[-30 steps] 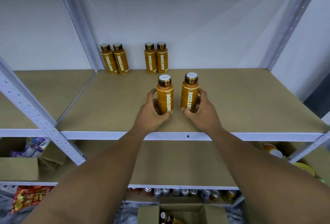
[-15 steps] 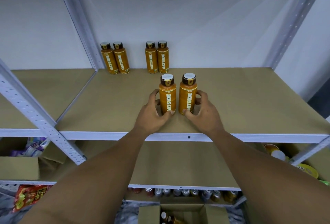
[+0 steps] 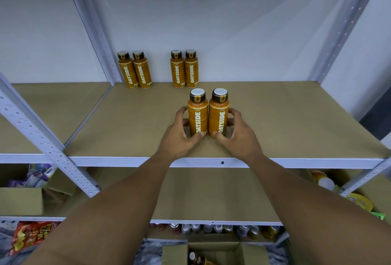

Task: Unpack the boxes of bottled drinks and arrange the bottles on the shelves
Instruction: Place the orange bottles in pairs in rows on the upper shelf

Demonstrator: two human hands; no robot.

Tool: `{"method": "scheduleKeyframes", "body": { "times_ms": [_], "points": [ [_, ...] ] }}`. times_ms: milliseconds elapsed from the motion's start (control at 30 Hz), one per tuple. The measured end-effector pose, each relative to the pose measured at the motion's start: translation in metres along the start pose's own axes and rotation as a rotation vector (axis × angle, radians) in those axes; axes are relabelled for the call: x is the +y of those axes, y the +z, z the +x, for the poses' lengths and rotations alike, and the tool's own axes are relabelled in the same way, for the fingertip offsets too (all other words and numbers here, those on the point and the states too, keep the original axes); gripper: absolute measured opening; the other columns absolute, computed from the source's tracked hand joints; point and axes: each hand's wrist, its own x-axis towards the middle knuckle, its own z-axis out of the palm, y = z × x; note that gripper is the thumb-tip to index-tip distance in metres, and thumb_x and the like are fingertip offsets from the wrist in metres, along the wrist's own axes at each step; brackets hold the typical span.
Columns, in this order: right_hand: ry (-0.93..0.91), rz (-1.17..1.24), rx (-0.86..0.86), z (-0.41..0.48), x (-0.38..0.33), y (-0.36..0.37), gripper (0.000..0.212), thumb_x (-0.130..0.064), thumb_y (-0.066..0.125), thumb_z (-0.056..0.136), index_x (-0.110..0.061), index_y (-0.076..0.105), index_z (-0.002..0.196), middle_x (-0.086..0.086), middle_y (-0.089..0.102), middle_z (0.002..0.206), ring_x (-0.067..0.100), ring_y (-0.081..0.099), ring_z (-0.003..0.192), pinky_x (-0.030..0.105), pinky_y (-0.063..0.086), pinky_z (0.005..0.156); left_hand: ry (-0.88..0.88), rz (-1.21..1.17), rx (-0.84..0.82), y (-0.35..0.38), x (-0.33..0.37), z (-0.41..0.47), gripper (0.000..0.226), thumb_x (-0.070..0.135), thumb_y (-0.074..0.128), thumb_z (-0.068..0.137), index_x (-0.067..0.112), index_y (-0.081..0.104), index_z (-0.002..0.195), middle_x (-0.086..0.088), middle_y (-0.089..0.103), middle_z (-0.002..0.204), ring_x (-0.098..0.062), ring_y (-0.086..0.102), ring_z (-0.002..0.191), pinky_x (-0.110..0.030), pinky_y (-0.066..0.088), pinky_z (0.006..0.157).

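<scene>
Six bottles standing on the shelf [image 3: 296, 116] we are facing.

We are seeing two bottles [image 3: 208, 114] side by side and touching, nearer the front, our left hand [image 3: 179, 135] at their left and right hand [image 3: 239, 135] at their right. Far back against the wall, a pair [image 3: 184, 69] is standing behind them, another pair [image 3: 134, 70] farther left. An open box [image 3: 215, 254] is lying below, nearest us.

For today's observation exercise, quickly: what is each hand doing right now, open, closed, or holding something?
Left hand: closed around the left front bottle, standing on the shelf.
Right hand: closed around the right front bottle, beside the first.
</scene>
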Motion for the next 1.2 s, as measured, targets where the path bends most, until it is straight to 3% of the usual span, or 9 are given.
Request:
{"method": "scheduleKeyframes", "body": {
  "times_ms": [300,567,767,1200],
  "points": [
    [0.001,-0.009,0.004,0.0005,0.0006,0.0004,0.088,-0.056,0.074,0.084,-0.031,0.024,0.153,0.0,0.057,0.146,0.022,0.058,0.127,0.04,0.052,0.101,0.005,0.015,-0.009,0.0005,0.0009,-0.0004,0.098,0.051,0.076,0.087,0.033,0.012,0.159,0.0,0.047,0.157,-0.025,0.05,0.139,-0.048,0.047,0.111],
    [-0.016,-0.01,0.024,-0.0006,0.0016,-0.0005,0.084,-0.05,0.075,0.086,-0.029,0.027,0.152,0.0,0.058,0.143,0.021,0.06,0.123,0.033,0.049,0.095,0.029,0.025,-0.01,0.002,-0.0003,-0.0015,0.097,0.051,0.076,0.087,0.032,0.014,0.16,0.0,0.048,0.156,-0.024,0.051,0.139,-0.043,0.046,0.109],
    [-0.018,-0.014,0.023,-0.0012,0.001,-0.0011,0.083,-0.051,0.074,0.087,-0.028,0.028,0.152,0.0,0.059,0.142,0.021,0.062,0.12,0.038,0.053,0.097,0.026,0.039,-0.008,0.0032,0.0001,-0.0007,0.097,0.052,0.075,0.087,0.032,0.014,0.16,-0.001,0.047,0.157,-0.024,0.05,0.14,-0.042,0.045,0.109],
    [-0.015,-0.009,0.058,-0.0006,0.0012,-0.0016,0.077,-0.052,0.076,0.084,-0.027,0.037,0.145,-0.001,0.066,0.128,0.017,0.065,0.106,0.035,0.056,0.089,0.033,0.038,-0.013,0.0046,-0.0019,0.0,0.097,0.056,0.074,0.086,0.034,0.015,0.159,0.0,0.047,0.157,-0.024,0.05,0.14,-0.042,0.045,0.109]
  ]
}}
